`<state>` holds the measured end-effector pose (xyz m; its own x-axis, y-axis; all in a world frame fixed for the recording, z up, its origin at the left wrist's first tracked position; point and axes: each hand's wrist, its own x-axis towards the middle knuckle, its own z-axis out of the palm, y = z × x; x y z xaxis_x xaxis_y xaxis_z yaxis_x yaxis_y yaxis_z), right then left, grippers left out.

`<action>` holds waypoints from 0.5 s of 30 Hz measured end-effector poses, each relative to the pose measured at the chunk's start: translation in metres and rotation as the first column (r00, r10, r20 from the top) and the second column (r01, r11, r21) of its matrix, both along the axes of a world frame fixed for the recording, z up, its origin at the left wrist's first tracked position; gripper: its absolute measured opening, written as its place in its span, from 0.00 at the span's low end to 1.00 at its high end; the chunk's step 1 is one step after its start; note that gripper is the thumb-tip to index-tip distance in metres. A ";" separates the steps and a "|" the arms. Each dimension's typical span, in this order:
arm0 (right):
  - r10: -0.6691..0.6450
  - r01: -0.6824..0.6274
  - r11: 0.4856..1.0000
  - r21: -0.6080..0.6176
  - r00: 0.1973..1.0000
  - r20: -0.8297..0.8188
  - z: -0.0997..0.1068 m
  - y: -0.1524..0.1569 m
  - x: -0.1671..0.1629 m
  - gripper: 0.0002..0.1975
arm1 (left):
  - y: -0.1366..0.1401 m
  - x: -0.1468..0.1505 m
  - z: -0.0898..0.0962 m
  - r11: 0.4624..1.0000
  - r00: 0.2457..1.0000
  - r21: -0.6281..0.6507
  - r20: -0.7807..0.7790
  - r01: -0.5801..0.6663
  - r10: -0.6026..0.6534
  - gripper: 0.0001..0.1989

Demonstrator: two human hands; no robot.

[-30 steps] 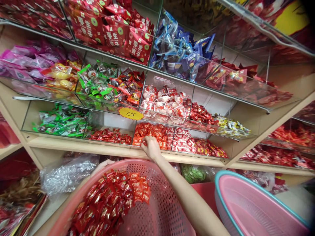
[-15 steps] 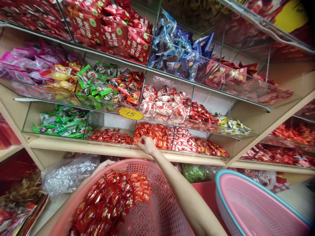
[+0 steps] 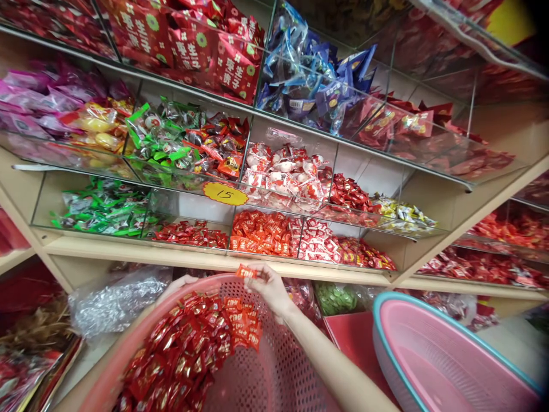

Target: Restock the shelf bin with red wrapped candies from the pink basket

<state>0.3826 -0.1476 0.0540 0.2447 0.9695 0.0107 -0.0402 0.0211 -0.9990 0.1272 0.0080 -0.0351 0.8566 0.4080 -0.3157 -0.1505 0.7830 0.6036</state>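
Two bare hands at a pink perforated basket [image 3: 295, 361]. Clock positions read first on the basket, 12 being its far rim.

Right hand [image 3: 273, 292]: at 1 o'clock, thumb and fingertips pinched together on an orange-red packet [image 3: 246, 272] with pale lettering. Location of packet: right by the far rim, close to 12 o'clock. Left hand [image 3: 180, 284]: at 11 o'clock, against the outside of the basket. Fingers largely hidden there; cannot tell whether curled tight or loose, possibly steadying the rim.

Inside: heap of shiny red-and-gold sweets [image 3: 180, 349] from 7 to 11 o'clock; smaller cluster of orange-red pieces [image 3: 243, 320] at 12 to 1 o'clock, touching the heap, similar in look to the pinched packet. Bare floor toward 3 o'clock.

Remainder read on the whole view, pivot at centre. Just below centre, toward 6: loose orange-red stock [image 3: 261, 232] in a clear-fronted compartment. Flanking it: small red packets [image 3: 191, 233] toward 8 o'clock, red-and-white sweets [image 3: 317, 237] toward 4. Near 9: yellow label [image 3: 225, 193] marked 15. At 1: blue bags [image 3: 317, 74]. At 8: crinkled clear plastic bag [image 3: 120, 303]. At 4: pink basin [image 3: 437, 349], turquoise-rimmed.
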 end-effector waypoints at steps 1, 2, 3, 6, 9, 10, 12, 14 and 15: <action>0.002 0.001 0.999 -0.039 0.998 0.071 -0.009 -0.006 0.000 0.28 | -0.001 0.000 0.002 1.000 1.000 0.001 -0.022 -0.008 0.008 0.23; 0.002 0.011 0.997 -0.074 0.983 0.183 -0.016 -0.011 0.001 0.23 | -0.001 0.000 0.004 1.000 0.999 -0.002 -0.047 -0.018 0.018 0.23; 0.011 0.025 0.994 -0.108 0.948 0.318 -0.022 -0.015 0.002 0.18 | -0.002 -0.001 0.005 1.000 0.997 -0.008 -0.070 -0.028 0.027 0.24; 0.094 0.023 0.985 -0.168 0.753 0.652 -0.029 -0.024 0.003 0.12 | -0.004 -0.004 0.009 0.999 0.995 -0.021 -0.093 -0.049 0.047 0.28; 0.192 -0.037 0.977 -0.210 0.588 0.786 -0.025 -0.028 0.002 0.13 | -0.008 -0.007 0.012 0.998 0.996 -0.027 -0.067 -0.058 0.056 0.33; 0.211 -0.039 0.973 -0.227 0.548 0.809 -0.023 -0.029 0.001 0.12 | -0.009 -0.007 0.013 0.998 0.996 -0.031 -0.063 -0.058 0.056 0.34; 0.243 -0.015 0.962 -0.271 0.493 0.835 -0.018 -0.030 -0.001 0.12 | -0.011 -0.008 0.015 0.997 0.996 -0.036 -0.061 -0.064 0.062 0.34; 0.269 0.001 0.953 -0.303 0.463 0.845 -0.014 -0.030 -0.004 0.12 | -0.013 -0.007 0.017 0.997 0.996 -0.038 -0.059 -0.074 0.072 0.33; 0.280 -0.001 0.950 -0.313 0.452 0.847 -0.013 -0.031 -0.004 0.12 | -0.013 -0.007 0.018 0.996 0.995 -0.039 -0.057 -0.078 0.076 0.33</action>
